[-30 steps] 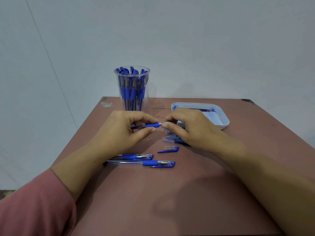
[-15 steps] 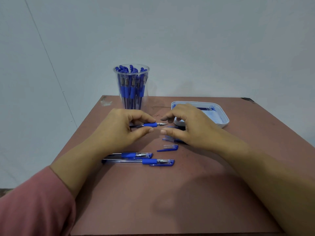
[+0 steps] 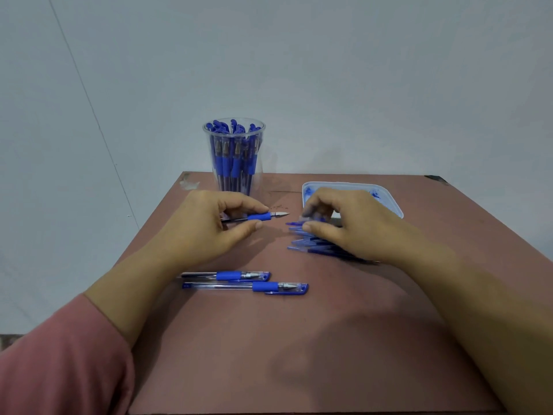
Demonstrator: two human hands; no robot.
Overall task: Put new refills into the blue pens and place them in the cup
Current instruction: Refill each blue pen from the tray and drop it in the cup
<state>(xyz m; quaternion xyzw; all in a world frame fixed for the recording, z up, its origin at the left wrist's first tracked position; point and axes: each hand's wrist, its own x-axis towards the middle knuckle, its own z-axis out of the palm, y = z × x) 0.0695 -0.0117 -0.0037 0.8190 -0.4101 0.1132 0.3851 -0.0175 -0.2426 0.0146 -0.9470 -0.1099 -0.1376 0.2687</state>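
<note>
Brown table [image 3: 299, 339], left hand [image 3: 206, 226] pinching pen [image 3: 263, 217], right hand [image 3: 353, 223] curled over blurred caps [image 3: 302, 242]

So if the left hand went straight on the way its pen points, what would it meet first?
Probably the right hand, just past the tip of the pen, over the pile of caps; depth unclear.

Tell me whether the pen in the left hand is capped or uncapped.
Uncapped. The pen pinched in the left hand shows a bare metal tip pointing right; the two pens lying nearer wear blue caps.
</note>
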